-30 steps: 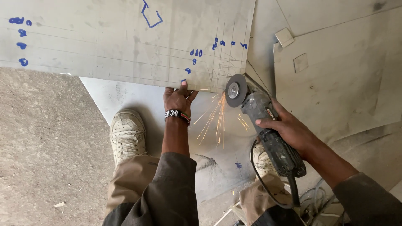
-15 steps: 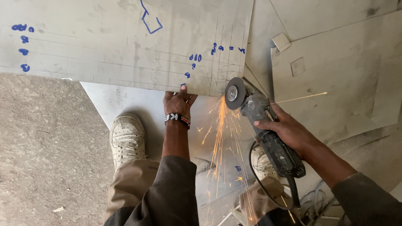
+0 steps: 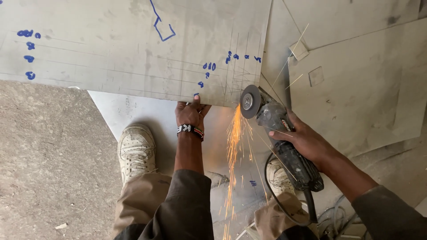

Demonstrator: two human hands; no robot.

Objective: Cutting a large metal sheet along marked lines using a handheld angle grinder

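Now L hand grips metal sheet edge; R hand grips angle grinder, sparks flying.

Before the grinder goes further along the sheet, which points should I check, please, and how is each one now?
1. Left hand holds the near edge of the metal sheet: ok.
2. Left hand apart from the cutting disc: apart, but close beside it; not ok.
3. Right hand grips the angle grinder body firmly: ok.
4. Sparks fall away from the person: not ok, they stream down between the legs, near the right shoe.
5. Cable away from the disc: ok, it loops behind the grinder.
6. Disc follows a marked line: cannot tell.
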